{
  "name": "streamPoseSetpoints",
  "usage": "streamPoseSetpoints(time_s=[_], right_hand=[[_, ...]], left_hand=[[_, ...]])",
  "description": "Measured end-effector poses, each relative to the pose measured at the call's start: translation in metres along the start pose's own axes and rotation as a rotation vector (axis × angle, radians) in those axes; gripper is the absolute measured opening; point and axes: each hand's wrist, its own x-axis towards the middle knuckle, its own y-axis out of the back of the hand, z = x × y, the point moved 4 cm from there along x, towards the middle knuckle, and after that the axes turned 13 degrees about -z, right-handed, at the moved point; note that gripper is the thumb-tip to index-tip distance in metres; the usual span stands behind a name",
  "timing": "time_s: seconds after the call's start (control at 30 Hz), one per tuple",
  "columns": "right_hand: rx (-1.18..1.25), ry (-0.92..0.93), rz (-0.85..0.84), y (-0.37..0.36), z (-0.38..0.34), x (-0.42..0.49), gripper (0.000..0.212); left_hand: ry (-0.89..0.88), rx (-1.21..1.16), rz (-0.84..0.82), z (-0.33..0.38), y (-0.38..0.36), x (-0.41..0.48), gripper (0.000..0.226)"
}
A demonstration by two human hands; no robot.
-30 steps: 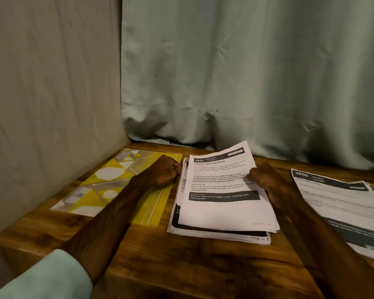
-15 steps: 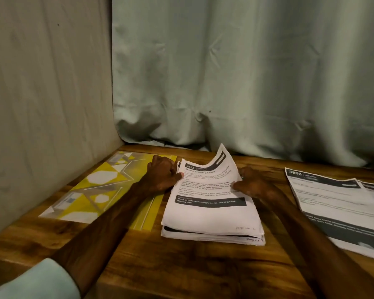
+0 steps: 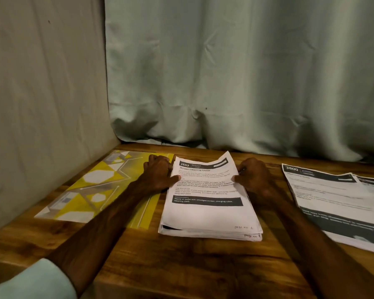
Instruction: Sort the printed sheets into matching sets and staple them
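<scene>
A stack of printed sheets (image 3: pixel 209 214) lies in the middle of the wooden table (image 3: pixel 181 266); its top page is headed 2652. My left hand (image 3: pixel 159 174) holds the stack's upper left edge, thumb on the top page and fingers curled at the side. My right hand (image 3: pixel 254 176) grips the upper right edge the same way. The top sheet's far right corner curls upward. A second set of sheets (image 3: pixel 337 201), headed 3800, lies spread at the right. No stapler is in view.
A yellow folder (image 3: pixel 91 190) with white and grey shapes lies flat at the left, under my left forearm. A beige cloth wall (image 3: pixel 41 93) stands close on the left and a pale green curtain (image 3: pixel 246 72) hangs along the table's back edge.
The top sheet, skewed over the stack a second ago, now lies nearly square on it. Both hands have closed in on the stack's upper edges.
</scene>
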Motion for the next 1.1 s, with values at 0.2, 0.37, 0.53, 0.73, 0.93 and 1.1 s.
streamPoseSetpoints(time_s=[0.2,0.37,0.53,0.73,0.93,1.1], right_hand=[[-0.054,0.085,-0.008,-0.005,0.010,0.002,0.020],[-0.088,0.060,0.121,0.015,0.027,0.000,0.020],[-0.153,0.132,-0.024,0.010,0.029,-0.008,0.010],[-0.088,-0.034,0.116,0.014,0.058,0.002,0.010],[-0.232,-0.008,0.222,0.009,0.064,0.008,0.021],[-0.157,-0.074,0.146,0.001,0.067,0.011,0.022]], left_hand=[[-0.010,-0.015,-0.017,0.002,0.005,-0.006,0.056],[-0.077,-0.041,0.021,0.016,0.005,-0.011,0.076],[-0.124,-0.038,0.010,0.033,-0.002,-0.011,0.100],[-0.241,0.058,-0.131,0.056,-0.009,-0.024,0.082],[-0.171,0.106,-0.348,0.043,-0.027,-0.015,0.116],[-0.225,0.067,-0.386,0.036,-0.029,-0.011,0.131]])
